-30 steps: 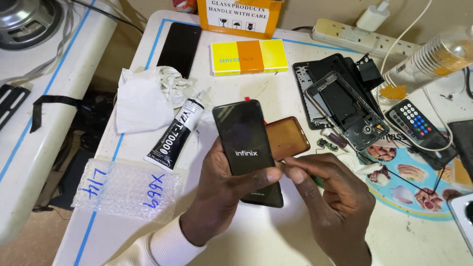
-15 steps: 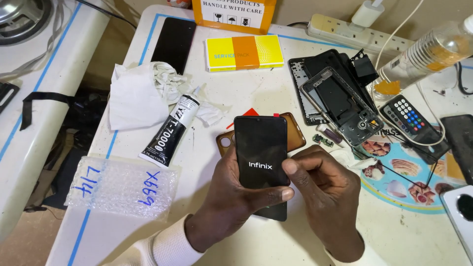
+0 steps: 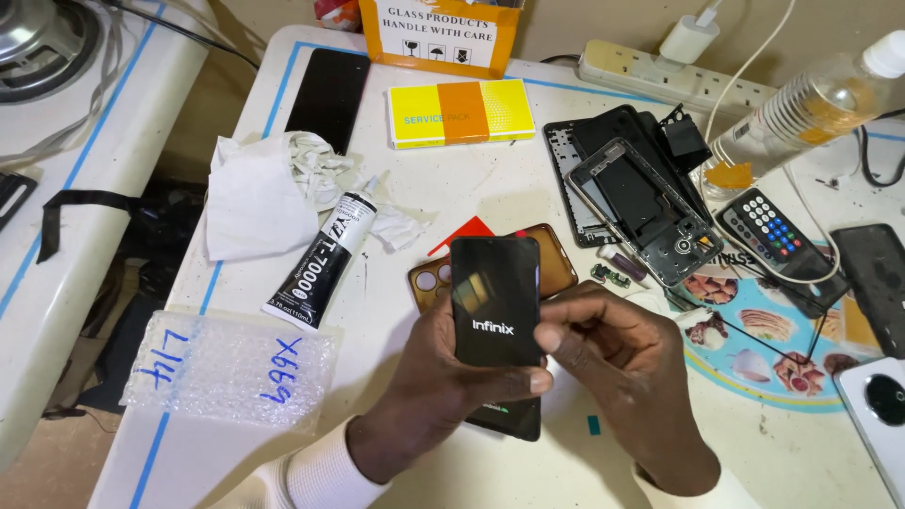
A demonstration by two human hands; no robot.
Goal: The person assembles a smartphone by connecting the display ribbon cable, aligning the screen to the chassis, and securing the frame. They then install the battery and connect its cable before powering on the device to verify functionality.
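— Where's the phone (image 3: 496, 311)?
— Upright above the bench (image 3: 452, 188), over a brown case (image 3: 556, 264). Left hand (image 3: 443, 386) has its grip wrapped round it, thumb across the screen.
— And the right hand (image 3: 627, 368)?
— Grip pinching the phone's right edge.

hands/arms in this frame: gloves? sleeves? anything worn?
Both bare: no gloves, no rings, watch or bands visible. The left hand comes out of a white ribbed knit cuff. The right hand shows only a sliver of white sleeve at the frame's bottom edge. No markings on either sleeve.
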